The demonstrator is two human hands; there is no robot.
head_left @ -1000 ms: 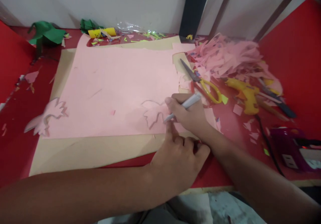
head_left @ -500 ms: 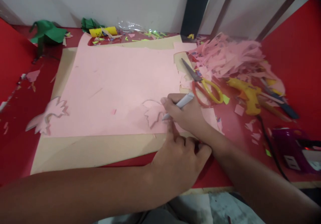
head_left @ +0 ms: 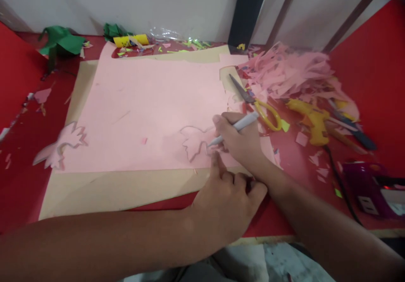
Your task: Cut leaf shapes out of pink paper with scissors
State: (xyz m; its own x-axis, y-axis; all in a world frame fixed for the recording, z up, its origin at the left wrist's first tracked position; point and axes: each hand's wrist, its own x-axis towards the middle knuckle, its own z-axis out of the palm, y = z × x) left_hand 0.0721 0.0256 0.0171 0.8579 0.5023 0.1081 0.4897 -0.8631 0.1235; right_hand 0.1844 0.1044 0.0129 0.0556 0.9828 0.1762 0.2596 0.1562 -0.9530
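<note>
Red tabletop [head_left: 19, 181] carries a pink paper sheet [head_left: 152, 105] on brown card; the right hand [head_left: 242, 141] grips a white pen [head_left: 236, 127], tip on a leaf outline [head_left: 193, 141] near the sheet's lower edge. The left hand [head_left: 226, 202], fingers curled and forefinger pressing beside the outline, steadies the paper; yellow-handled scissors [head_left: 257, 105] lie just beyond.

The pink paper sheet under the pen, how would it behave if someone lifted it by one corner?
The pink sheet looks thin and lies flat, so it would probably droop and weigh little. Its ragged cut right edge beside the scissors could tear. The left hand presses it, suggesting it slides easily.
</note>
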